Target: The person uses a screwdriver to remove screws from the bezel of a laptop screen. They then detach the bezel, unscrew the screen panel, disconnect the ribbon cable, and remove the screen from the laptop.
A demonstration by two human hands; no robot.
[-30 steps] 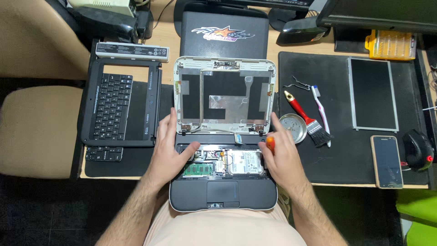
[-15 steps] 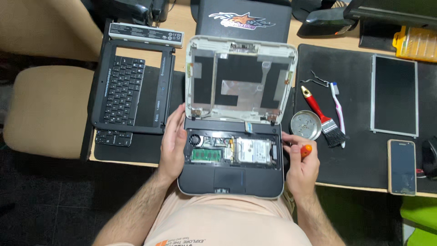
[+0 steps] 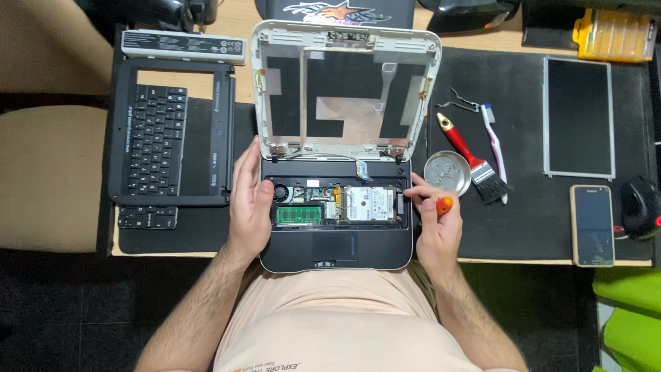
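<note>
- With the small laptop lying open between the hands, the left hand rests flat on its left edge, fingers spread, gripping nothing.
- Right hand is closed around an orange-handled screwdriver; its fingertips touch the base's right edge. Can't see the tip.
- Progress, as I judge it: teardown is well along. Keyboard deck is off, and the fan, green memory stick and silver hard drive are exposed in the base.
- Lid is stripped to a bare white shell beyond the hands, with no screen in it and still on its hinges.
- Left to do, judging by what's still seated: drive, memory, board, and the lid itself.
- Off to the left of the left hand: removed black keyboard frame, a small key strip below it, and a long white-labelled battery further out.
- Just right of the right hand: round metal dish, red-handled paintbrush, toothbrush.
- Further right on the bench: bare screen panel, phone, black mouse, yellow parts case at the far corner.
- Obstructions: dish and brushes sit close to the right hand; nothing covers the open bay.
</note>
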